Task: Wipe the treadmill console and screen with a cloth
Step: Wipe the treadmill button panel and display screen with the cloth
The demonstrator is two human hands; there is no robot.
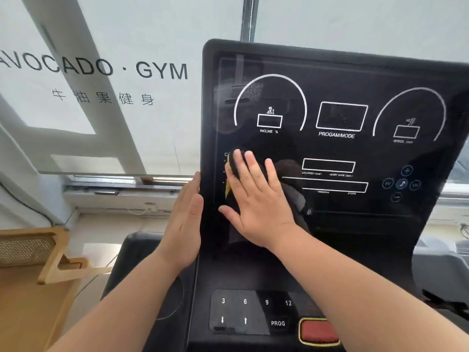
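Screen (330, 118), black and glossy, stands upright in the middle and right of the head view, printed with INCLINE, PROGAM/MODE and SPEED dials. The right hand (256, 201) lies flat on its lower left part, fingers (250, 168) spread and straight, pressing a dark cloth (234, 171) with a yellow edge against the glass; it pins the cloth rather than gripping it. The left hand (184, 224) is open, fingers together and straight, its palm against the screen's left edge, holding nothing. Below, the console (236, 270) carries a keypad (243, 311) marked 3, 6, 9, 12, PROG and a red button (318, 331). Behind, a window blind (101, 110) reads AVOCADO · GYM.
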